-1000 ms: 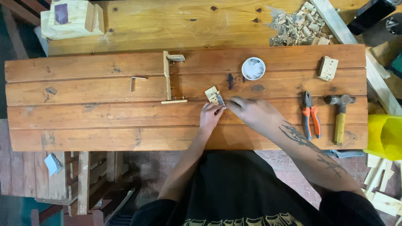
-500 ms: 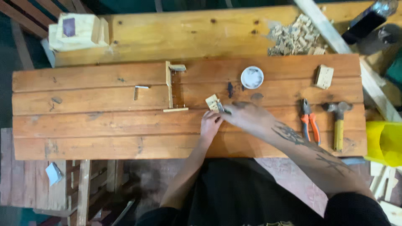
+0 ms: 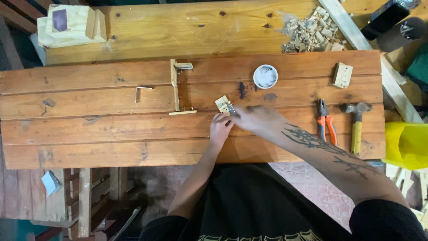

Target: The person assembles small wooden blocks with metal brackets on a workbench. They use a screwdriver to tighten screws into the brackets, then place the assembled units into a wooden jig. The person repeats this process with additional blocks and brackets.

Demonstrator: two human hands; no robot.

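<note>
1. Blur covers the right hand point(image 3: 256, 118); its fingers cannot be made out singly, so I cannot tell whether it is closed on anything. It lies just right of a small pale wood block point(image 3: 222, 105) near the middle of the workbench point(image 3: 89, 138).
2. Left hand point(image 3: 220, 127) sits just below the block, fingertips touching its lower edge and a small grey metal piece point(image 3: 231, 109) beside it; whether the fingers pinch or only steady it is not clear.
3. Cut off: a yellow container point(image 3: 408, 145) at the right edge, dark objects at the far right corner.
4. Versus half a second ago: both hands remain at the block; the right hand is more smeared now. Block and tools lie at the same spots on the bench.
5. Materials: the bench is four reddish-brown planks, grooved between, with dark stains.
6. A thin pale wooden frame point(image 3: 176, 87), upright strip with short cross pieces, lies left of the block.
7. A round white dish point(image 3: 265, 76) sits toward the far edge, beyond the hands.
8. Orange-handled pliers point(image 3: 326, 125) and a yellow-handled hammer point(image 3: 356, 125) lie side by side near the right edge; a pale block with holes point(image 3: 342, 75) sits beyond them.
9. Wood chips point(image 3: 312, 31) are heaped on the lighter board behind.
</note>
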